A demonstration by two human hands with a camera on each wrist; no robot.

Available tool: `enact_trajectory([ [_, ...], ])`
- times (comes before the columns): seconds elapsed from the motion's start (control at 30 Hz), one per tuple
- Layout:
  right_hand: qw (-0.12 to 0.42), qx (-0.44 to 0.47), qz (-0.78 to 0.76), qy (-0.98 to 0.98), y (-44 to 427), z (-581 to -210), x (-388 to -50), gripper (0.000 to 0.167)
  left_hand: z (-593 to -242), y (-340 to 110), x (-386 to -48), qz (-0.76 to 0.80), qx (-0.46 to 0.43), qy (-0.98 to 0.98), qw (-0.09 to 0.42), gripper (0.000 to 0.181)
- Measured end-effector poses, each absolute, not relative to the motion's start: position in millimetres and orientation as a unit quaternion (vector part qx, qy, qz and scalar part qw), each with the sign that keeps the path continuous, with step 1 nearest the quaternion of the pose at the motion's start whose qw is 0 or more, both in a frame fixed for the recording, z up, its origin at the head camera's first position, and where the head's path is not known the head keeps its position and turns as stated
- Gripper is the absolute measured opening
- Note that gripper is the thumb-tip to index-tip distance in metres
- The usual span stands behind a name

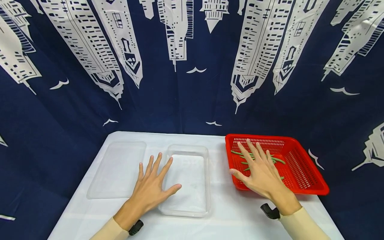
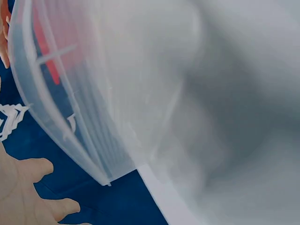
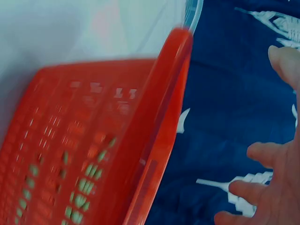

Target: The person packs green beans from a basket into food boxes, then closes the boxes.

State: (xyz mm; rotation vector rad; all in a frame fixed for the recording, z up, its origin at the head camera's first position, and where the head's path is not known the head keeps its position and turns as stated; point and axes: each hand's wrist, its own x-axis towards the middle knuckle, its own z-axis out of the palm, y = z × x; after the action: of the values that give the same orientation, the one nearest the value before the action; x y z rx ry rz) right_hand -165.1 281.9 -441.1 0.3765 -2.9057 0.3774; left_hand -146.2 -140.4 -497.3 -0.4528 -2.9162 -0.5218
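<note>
My left hand (image 1: 150, 187), fingers spread, hovers palm down by the left side of a clear plastic container (image 1: 192, 213) and holds nothing. In the left wrist view, the container's see-through wall (image 2: 89, 136) stands beside the hand's fingers (image 2: 40, 169). My right hand (image 1: 262, 175) is also spread, above the left part of a red perforated basket (image 1: 312, 173). Several green beans (image 1: 278, 160) lie in the basket, partly hidden by that hand. The right wrist view shows the basket's rim (image 3: 157, 108) apart from the right fingers (image 3: 262, 154).
A flat, translucent lid (image 1: 115, 170) lies on the white-covered table (image 1: 219, 206), left of the container. Behind the table hangs a navy cloth (image 1: 183, 96) printed with white buildings and birds. Black wrist straps (image 1: 136, 227) sit at the sleeve cuffs.
</note>
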Motion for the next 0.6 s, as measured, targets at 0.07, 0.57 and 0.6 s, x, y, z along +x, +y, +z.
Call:
enact_trajectory([
  [0.07, 0.093, 0.127, 0.125, -0.980, 289, -440, -167, 0.107, -503, -143, -142, -0.176, -0.151, -0.970, 0.072, 0.101],
  [0.57, 0.082, 0.169, 0.115, -0.975, 342, -425, -195, 0.097, -527, -138, -121, -0.209, -0.160, -0.964, 0.042, 0.099],
  [0.6, 0.079, 0.175, 0.113, -0.975, 346, -424, -198, 0.095, -528, -137, -120, -0.207, -0.160, -0.964, 0.044, 0.100],
])
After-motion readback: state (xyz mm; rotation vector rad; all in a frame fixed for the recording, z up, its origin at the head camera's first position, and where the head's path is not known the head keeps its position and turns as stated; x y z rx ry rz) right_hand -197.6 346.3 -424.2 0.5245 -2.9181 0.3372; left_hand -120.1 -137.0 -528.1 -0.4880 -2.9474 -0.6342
